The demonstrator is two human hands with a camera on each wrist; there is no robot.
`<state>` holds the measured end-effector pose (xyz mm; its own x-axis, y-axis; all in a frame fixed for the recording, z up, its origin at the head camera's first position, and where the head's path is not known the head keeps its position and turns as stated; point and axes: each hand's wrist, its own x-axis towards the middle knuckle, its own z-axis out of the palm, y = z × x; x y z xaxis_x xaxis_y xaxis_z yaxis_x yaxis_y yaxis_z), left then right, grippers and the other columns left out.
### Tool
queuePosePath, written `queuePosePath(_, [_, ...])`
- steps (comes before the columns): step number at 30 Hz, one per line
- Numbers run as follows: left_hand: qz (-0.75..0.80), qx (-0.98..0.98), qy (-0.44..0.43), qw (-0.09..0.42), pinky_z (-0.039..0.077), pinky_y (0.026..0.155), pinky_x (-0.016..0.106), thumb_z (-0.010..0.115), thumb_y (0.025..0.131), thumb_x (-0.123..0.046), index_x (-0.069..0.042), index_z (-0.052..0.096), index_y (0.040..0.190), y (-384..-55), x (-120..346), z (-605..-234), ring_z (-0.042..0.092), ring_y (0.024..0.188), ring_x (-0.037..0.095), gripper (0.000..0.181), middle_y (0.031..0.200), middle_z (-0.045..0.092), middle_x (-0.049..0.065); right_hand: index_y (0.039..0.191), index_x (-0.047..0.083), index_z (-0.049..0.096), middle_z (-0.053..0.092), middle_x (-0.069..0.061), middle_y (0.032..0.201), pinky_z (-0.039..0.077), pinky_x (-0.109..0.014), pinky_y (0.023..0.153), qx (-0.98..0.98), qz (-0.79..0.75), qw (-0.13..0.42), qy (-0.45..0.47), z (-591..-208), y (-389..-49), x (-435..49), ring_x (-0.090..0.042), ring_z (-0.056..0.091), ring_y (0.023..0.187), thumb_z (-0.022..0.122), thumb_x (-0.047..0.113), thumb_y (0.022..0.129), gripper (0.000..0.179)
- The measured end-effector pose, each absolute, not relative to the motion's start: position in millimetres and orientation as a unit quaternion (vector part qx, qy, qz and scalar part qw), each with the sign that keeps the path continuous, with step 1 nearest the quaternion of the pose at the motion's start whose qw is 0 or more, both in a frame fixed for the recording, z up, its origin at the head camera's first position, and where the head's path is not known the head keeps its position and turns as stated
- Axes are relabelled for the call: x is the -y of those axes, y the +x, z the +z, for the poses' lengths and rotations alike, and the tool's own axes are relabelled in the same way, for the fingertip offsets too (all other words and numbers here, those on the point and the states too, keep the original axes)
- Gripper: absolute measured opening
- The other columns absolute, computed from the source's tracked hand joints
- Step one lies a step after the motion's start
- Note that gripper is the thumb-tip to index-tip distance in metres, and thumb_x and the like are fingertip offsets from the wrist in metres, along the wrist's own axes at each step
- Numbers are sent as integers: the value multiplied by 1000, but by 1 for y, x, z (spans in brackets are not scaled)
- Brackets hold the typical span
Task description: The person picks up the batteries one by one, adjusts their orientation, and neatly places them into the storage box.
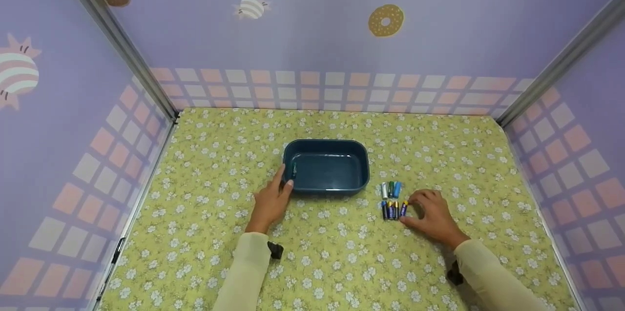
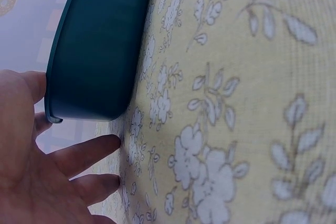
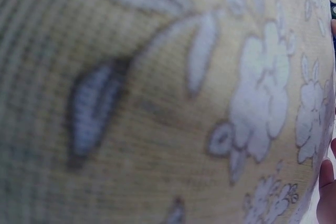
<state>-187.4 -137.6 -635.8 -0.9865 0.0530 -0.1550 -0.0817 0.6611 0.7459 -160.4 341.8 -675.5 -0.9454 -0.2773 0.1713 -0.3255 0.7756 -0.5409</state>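
A dark teal plastic bin point(image 1: 326, 191) stands on the cloth, with a green-and-dark battery point(image 1: 294, 170) lying inside along its left wall. At the bin's front left corner is my left hand point(image 1: 271, 202), its thumb and index finger touching the rim. The other fingers reach down to the cloth in the left wrist view. To the right, my right hand point(image 1: 432, 218) pinches a purple battery with a yellow end point(image 1: 404, 208) between thumb and index finger. That battery leans slightly, at the right end of a front row with several dark batteries point(image 1: 390, 210).
Behind that row lie a white battery point(image 1: 384, 190), a green battery point(image 1: 391, 189) and a blue battery point(image 1: 397, 189). A yellow floral cloth point(image 1: 332, 247) covers the table. Purple printed walls point(image 1: 312, 32) enclose it at the back and both sides.
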Motion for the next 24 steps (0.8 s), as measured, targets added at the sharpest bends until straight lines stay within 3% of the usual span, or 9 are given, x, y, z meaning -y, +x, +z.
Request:
queuePosePath(13, [407,-910,-5,82,-1,116,79,38,106,-60,-44,12,164,-190,139,-636,29,152,45,65,165,36,9,110,25,67,59,4,123,43,-55,97,936,328,16,126,-666,-162,-340,-21,46,120,83,56,81,46])
queuePosePath(24, [405,-911,-3,81,-2,117,78,35,105,-65,-44,12,164,-188,138,-635,29,152,46,67,166,33,9,111,18,68,61,-5,124,42,-55,95,936,320,45,136,-658,-177,-335,-28,46,120,85,47,82,45])
